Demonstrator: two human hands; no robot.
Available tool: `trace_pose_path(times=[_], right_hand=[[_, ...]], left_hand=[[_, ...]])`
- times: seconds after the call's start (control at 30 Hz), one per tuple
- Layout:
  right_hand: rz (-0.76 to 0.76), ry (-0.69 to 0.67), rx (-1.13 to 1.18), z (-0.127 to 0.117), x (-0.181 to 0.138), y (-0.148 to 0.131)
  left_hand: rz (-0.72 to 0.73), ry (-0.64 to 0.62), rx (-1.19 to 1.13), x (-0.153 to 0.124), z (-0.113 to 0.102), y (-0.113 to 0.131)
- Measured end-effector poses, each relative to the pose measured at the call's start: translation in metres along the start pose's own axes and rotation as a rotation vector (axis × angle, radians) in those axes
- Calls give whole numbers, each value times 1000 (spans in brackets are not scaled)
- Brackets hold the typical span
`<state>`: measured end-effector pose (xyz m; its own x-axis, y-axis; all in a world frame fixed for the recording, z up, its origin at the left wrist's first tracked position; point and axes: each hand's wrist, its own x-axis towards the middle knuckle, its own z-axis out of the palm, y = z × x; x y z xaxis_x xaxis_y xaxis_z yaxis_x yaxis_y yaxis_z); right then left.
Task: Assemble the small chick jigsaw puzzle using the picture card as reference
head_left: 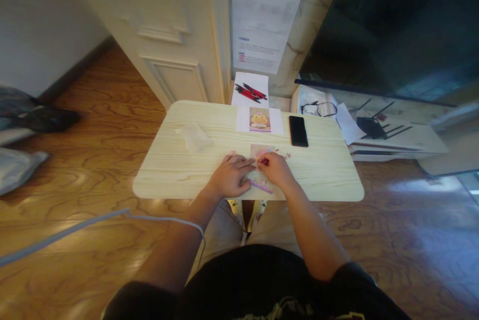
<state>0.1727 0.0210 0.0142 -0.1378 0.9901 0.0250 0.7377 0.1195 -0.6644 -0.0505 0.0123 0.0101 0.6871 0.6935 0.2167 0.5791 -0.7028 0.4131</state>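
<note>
My left hand [229, 176] lies on a small pale wooden table [179, 170], its fingers stretched toward the right and pressing on a small pinkish sheet [262, 150]. My right hand [275, 167] is closed in a pinch at the edge of that sheet, on something too small to make out. A purple pen-like stick [261, 187] lies on the table just under my hands. Farther back sits a white card with a yellow cartoon picture [259, 120].
A black phone [298, 131] lies right of the picture card, a clear plastic bag [194, 138] to the left. Red and black pens [250, 92] rest on a white sheet behind the table. A low white shelf [411, 140] with cables stands right. A white cable [75, 227] crosses the wooden floor.
</note>
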Motion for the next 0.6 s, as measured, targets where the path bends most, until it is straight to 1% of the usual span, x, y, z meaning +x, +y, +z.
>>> trace_pose_path(times=[0.2,0.43,0.5,0.6], right_hand=[[13,-15,41,-2,1,-1],[52,-19,30,-3,1,-1],[40,-20,50,-3,1,0],[-16,-14,62,-2,1,2]], left_hand=[[14,3,11,-1,1,-2],[27,15,18,-1,2,-2],[24,24,22,-1,3,-2],[18,22,19,-1,3,-1]])
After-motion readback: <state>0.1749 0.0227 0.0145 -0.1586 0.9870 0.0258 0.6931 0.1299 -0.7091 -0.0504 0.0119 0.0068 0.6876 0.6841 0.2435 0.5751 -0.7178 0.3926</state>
